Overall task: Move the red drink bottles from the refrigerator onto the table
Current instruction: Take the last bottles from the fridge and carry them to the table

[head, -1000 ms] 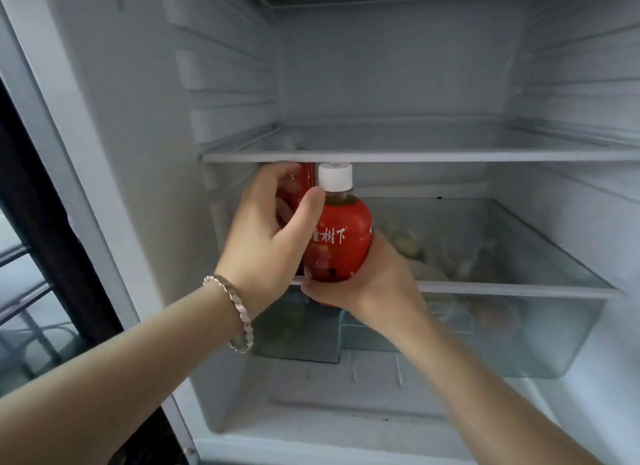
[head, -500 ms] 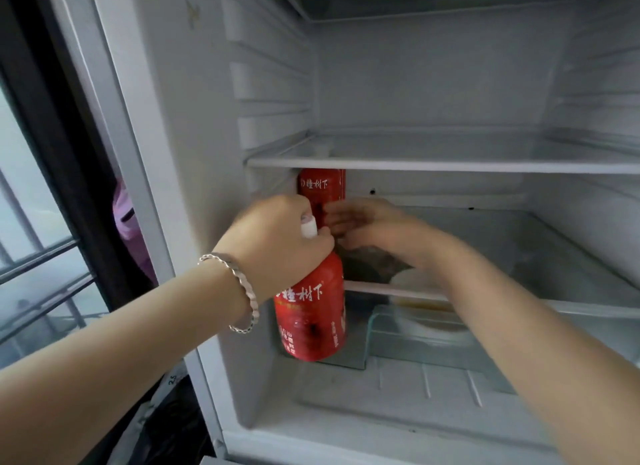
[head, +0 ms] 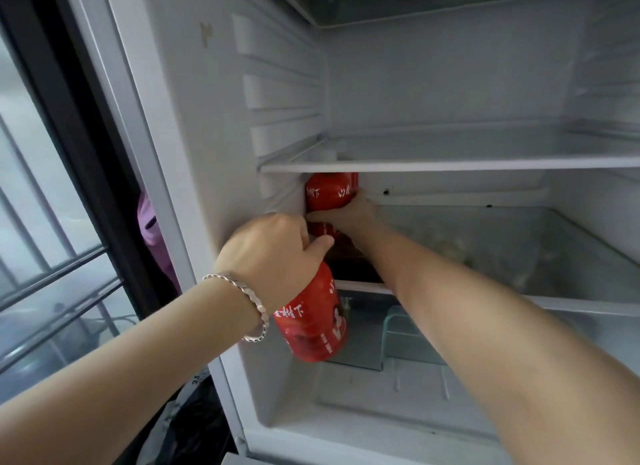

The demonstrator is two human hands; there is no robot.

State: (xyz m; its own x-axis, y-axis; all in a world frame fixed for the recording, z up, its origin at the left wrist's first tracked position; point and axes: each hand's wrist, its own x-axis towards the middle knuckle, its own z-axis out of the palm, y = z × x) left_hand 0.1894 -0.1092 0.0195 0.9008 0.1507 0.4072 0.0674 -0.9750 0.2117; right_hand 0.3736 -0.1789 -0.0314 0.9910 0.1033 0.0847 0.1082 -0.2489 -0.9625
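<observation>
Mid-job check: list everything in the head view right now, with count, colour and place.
refrigerator: 1, white, open, fills most of the view
near red bottle: 1, red with white lettering, front lower left, held by its top
back red bottle: 1, red, back left, just under the upper shelf
upper shelf: 1, clear with white edge, across the middle
lower shelf: 1, white-edged, below the back red bottle; blurred items further right
pink item: 1, pink, outside the refrigerator, left
window: 1, dark-framed with bars, far left
bracelet: 1, silver, on the left wrist
left hand: 1, grips the near red bottle
right hand: 1, grips the back red bottle
</observation>
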